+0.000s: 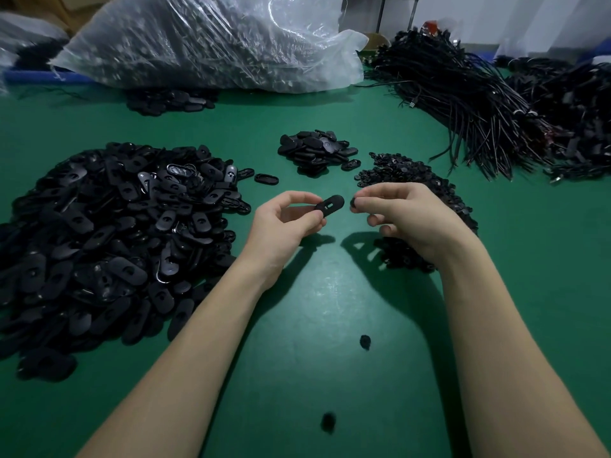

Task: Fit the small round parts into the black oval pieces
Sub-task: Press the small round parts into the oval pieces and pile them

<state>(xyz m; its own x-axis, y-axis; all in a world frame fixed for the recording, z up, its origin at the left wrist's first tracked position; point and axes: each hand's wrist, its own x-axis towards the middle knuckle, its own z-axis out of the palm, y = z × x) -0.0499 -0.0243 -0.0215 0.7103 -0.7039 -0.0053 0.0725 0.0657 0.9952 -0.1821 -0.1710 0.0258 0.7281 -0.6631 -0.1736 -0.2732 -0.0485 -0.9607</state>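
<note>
My left hand [287, 223] pinches a black oval piece [330, 205] by one end, slot side up, above the green table. My right hand [406, 216] pinches a small round part [353, 203] between thumb and forefinger, a short gap to the right of the oval piece. A big heap of black oval pieces [109, 233] lies to the left. A heap of small round parts [406, 175] lies under and behind my right hand. A smaller pile of oval pieces [317, 150] sits further back at the middle.
Two loose black bits [365, 341] [328, 421] lie on the green table [297, 325] between my forearms. A large clear plastic bag [205, 41] of parts fills the back. Bundles of black cables [489, 104] lie at the back right.
</note>
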